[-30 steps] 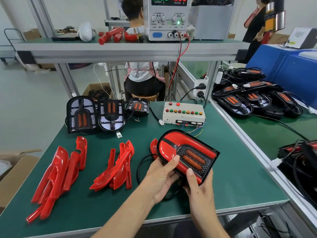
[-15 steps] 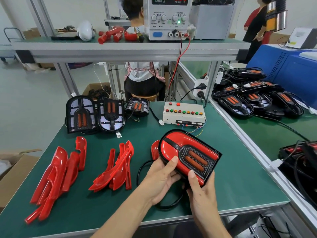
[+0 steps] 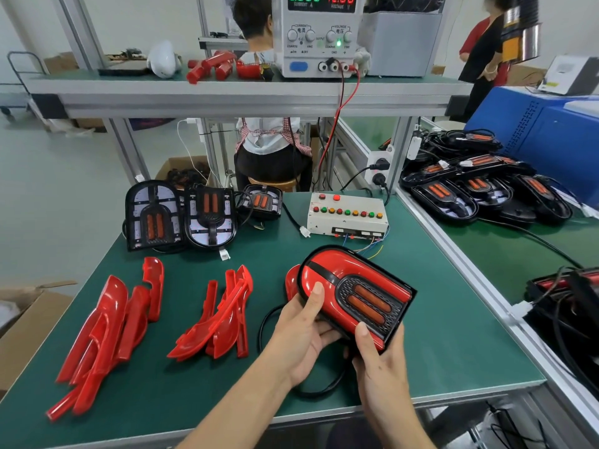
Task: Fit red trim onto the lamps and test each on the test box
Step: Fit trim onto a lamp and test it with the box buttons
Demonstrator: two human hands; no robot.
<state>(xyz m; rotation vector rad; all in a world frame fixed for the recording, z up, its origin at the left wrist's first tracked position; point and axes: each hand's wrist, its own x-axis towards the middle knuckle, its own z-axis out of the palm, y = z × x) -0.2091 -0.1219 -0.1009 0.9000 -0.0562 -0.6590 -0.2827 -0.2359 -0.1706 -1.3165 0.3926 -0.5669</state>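
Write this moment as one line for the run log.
both hands grip lamp | red trim fitted | left hand | right hand | test box untouched

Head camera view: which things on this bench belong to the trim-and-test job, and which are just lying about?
Part of the job:
lamp with red trim on, held by the left hand and right hand
loose red trim pieces
untrimmed lamps
test box
power supply

Lying about:
white helmet-shaped object on the shelf
cardboard box beside the bench
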